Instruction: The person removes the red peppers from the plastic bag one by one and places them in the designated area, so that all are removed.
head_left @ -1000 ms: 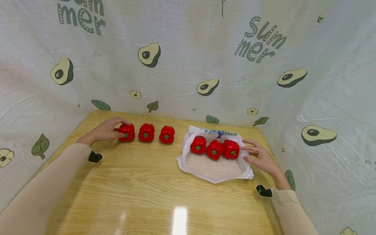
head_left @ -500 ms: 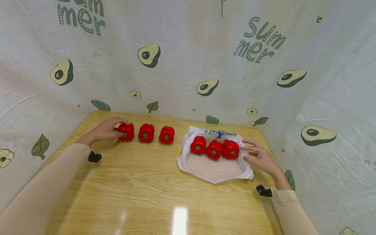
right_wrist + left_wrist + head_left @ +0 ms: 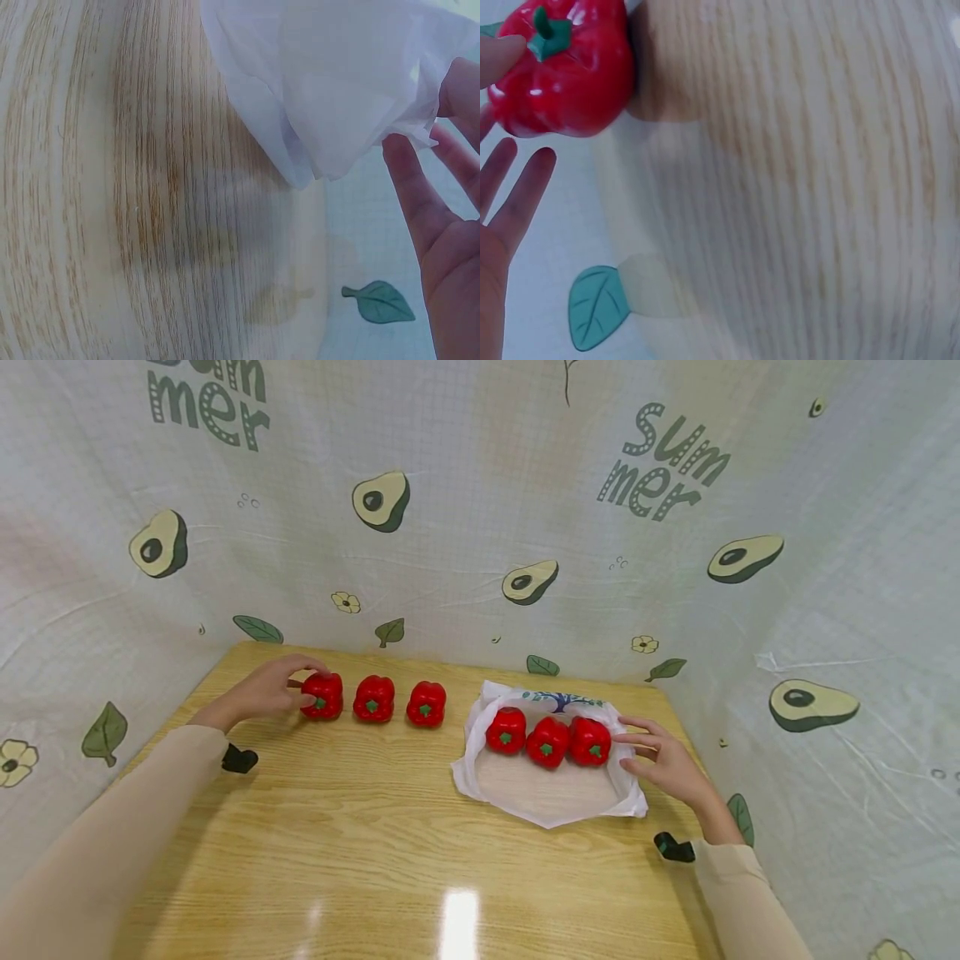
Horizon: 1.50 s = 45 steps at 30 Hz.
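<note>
Three red bell peppers stand in a row on the wooden table [image 3: 360, 843]. My left hand [image 3: 303, 685] is at the leftmost pepper [image 3: 324, 695], thumb tip against its side. In the left wrist view one fingertip touches that pepper [image 3: 562, 71] beside its green stem, and the other fingers [image 3: 514, 187] lie straight, off it. Three more peppers sit in the open white plastic bag [image 3: 547, 793]. My right hand [image 3: 636, 752] rests at the bag's right edge beside the rightmost bagged pepper [image 3: 590, 741], its straight fingers [image 3: 420, 187] touching the bag [image 3: 337, 82].
The middle pepper [image 3: 373, 697] and right pepper [image 3: 426, 702] of the row stand between my left hand and the bag. An avocado-print cloth [image 3: 480, 527] walls the table at the back and both sides. Bare wood lies toward me.
My left hand and arm have eased slightly left, the fingers drawing back from over the leftmost pepper. The right hand, bag and peppers have not moved.
</note>
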{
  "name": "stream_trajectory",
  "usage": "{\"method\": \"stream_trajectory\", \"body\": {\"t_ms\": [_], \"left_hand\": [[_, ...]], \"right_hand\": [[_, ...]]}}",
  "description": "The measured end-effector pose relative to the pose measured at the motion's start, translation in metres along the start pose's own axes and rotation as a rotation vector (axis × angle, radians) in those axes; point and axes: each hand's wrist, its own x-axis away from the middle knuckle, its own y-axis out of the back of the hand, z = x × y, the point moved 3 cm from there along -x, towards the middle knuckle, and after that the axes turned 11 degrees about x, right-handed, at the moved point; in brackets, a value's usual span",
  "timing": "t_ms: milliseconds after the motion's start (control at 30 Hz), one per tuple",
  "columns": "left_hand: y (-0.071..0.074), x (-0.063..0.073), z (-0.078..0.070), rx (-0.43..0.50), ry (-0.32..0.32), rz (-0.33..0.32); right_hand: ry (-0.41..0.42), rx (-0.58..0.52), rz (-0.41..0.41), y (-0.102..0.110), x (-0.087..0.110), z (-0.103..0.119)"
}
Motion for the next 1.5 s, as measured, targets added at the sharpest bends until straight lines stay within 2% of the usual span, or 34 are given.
{"method": "stream_trajectory", "body": {"t_ms": [167,300,500,700,867,1100,1200,1400,1500], "left_hand": [[0.001,-0.004,-0.012,-0.017,-0.048,-0.035],[0.0,-0.008,-0.031,-0.03,-0.12,-0.052],[-0.011,-0.017,-0.057,-0.069,-0.199,-0.047],[-0.032,-0.027,-0.086,-0.051,-0.296,0.004],[-0.052,-0.034,-0.111,-0.063,-0.373,0.036],[-0.083,-0.046,-0.133,-0.04,-0.424,0.094],[-0.094,-0.051,-0.142,0.001,-0.45,0.129],[-0.121,-0.062,-0.156,0.001,-0.456,0.182],[-0.135,-0.067,-0.164,0.024,-0.463,0.23]], "right_hand": [[-0.003,0.0,0.002,0.0,-0.001,0.0],[-0.005,-0.005,0.005,0.0,-0.002,0.001],[-0.028,0.013,0.008,-0.001,-0.002,0.001],[-0.049,0.02,0.012,0.0,-0.002,0.001],[-0.024,0.01,0.01,0.001,-0.001,0.004],[-0.024,0.027,0.02,0.002,-0.001,0.008],[-0.031,0.037,0.026,0.003,-0.001,0.008],[-0.022,0.034,0.026,0.003,-0.001,0.007],[-0.023,0.036,0.03,0.003,-0.002,0.007]]}}
